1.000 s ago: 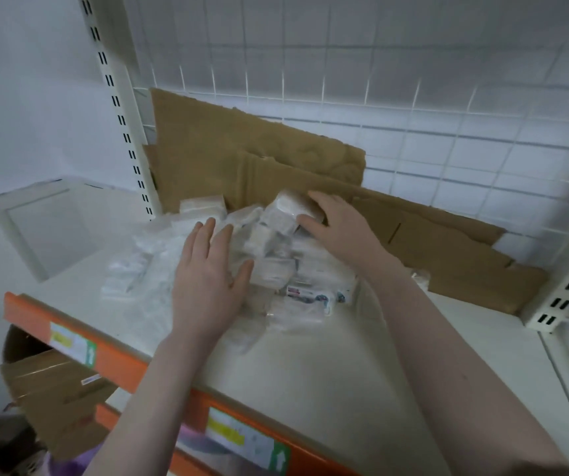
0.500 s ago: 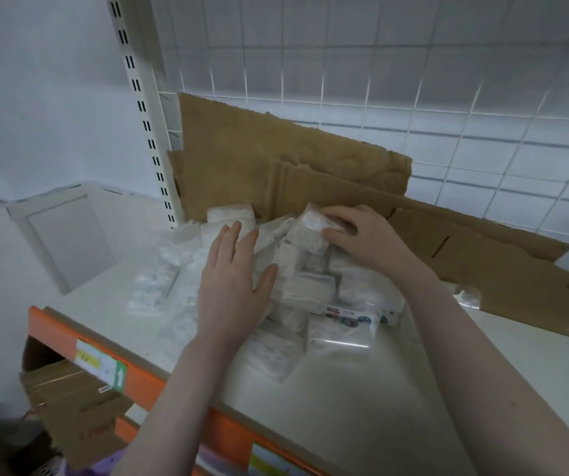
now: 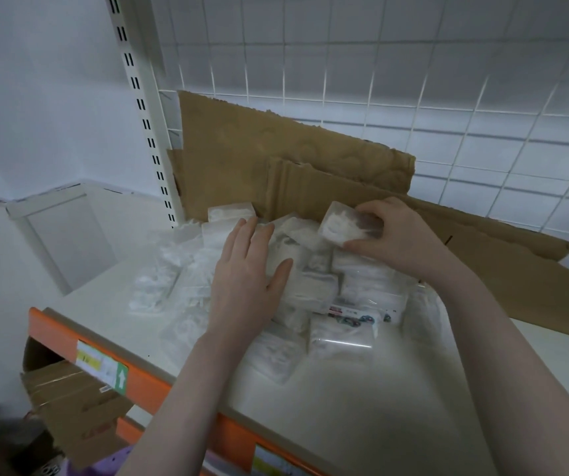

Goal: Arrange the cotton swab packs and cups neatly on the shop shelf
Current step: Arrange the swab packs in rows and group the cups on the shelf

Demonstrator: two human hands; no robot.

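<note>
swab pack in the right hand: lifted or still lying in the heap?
Lifted and tilted: the right hand pinches the clear swab pack above the heap of packs.

Torn brown cardboard sheets (image 3: 286, 159) lean against the white wire grid panel (image 3: 396, 63) at the back. A slotted white upright (image 3: 140, 108) stands left of them. Below, cardboard boxes (image 3: 70, 407) sit under the orange edge.

Shelf (image 3: 362, 400) front-right bare; swab pack pile (image 3: 310, 293) fills left-centre, cardboard (image 3: 276, 159) blocks rear w/ grid (image 3: 413, 63).
</note>
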